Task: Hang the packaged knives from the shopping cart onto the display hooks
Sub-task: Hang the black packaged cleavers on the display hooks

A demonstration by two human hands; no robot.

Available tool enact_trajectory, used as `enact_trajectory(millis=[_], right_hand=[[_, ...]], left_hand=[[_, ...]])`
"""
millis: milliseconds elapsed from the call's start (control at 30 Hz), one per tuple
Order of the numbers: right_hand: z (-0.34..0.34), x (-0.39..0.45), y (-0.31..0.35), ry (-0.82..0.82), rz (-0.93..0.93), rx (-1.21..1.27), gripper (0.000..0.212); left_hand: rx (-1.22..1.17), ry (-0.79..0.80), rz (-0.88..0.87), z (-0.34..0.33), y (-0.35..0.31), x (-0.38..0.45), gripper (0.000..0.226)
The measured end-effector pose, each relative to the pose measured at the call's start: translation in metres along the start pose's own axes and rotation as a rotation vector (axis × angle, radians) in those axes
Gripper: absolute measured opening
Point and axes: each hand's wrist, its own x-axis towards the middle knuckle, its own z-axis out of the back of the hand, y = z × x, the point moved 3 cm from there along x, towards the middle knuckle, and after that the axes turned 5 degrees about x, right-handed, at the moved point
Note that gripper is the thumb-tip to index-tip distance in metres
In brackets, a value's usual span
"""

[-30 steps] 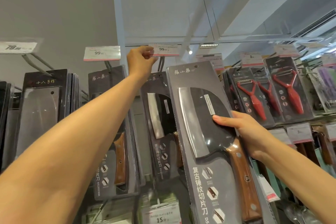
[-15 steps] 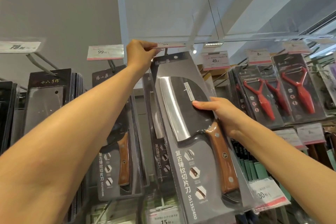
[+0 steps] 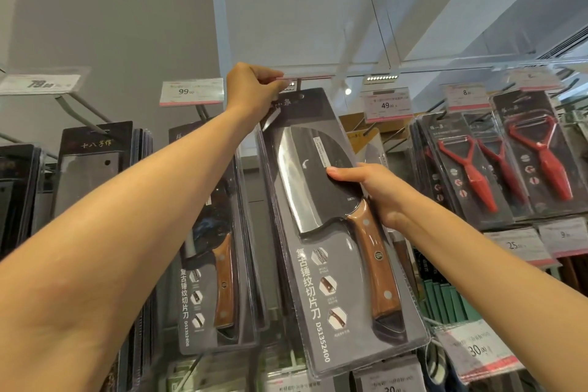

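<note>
The knife pack is a long, glossy clear blister over a dark grey card, holding a broad steel cleaver with a riveted brown wooden handle. It is raised, tilted, with its top edge just under the hook; whether the hole is on the hook cannot be told. The right hand grips the pack's right edge, thumb flat across the blister. The left hand pinches the flat pink-edged price tag above, lifted level. A like pack hangs close at left; red peelers in blisters hang apart at right.
</note>
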Motion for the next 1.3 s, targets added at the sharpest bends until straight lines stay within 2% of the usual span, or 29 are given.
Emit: enact_trajectory(millis=[200, 633, 733, 833, 967, 1167, 1300], right_hand=[[0.003, 0.003, -0.010, -0.003, -0.057, 0.003, 0.013], [-0.004, 0.036, -0.034, -0.026, -0.093, 0.028, 0.014], [-0.004, 0.046, -0.041, -0.029, -0.091, 0.025, 0.020], [-0.003, 0.055, -0.048, -0.045, -0.093, 0.009, 0.040], [-0.005, 0.063, -0.054, -0.058, -0.096, -0.008, 0.048], [-0.003, 0.068, -0.062, -0.081, -0.059, -0.060, 0.042], [-0.004, 0.068, -0.065, -0.101, -0.049, -0.104, 0.046]], left_hand=[[-0.012, 0.001, 0.003, -0.002, 0.001, -0.003, 0.030], [-0.036, -0.002, 0.008, -0.004, 0.005, -0.008, 0.030], [-0.048, -0.005, 0.008, -0.005, 0.007, -0.007, 0.031], [-0.051, 0.000, 0.005, -0.005, 0.008, -0.006, 0.031], [-0.045, 0.012, -0.001, -0.005, 0.007, -0.006, 0.031], [-0.045, 0.030, 0.004, -0.005, 0.009, -0.009, 0.033], [-0.063, 0.056, 0.010, -0.006, 0.010, -0.011, 0.031]])
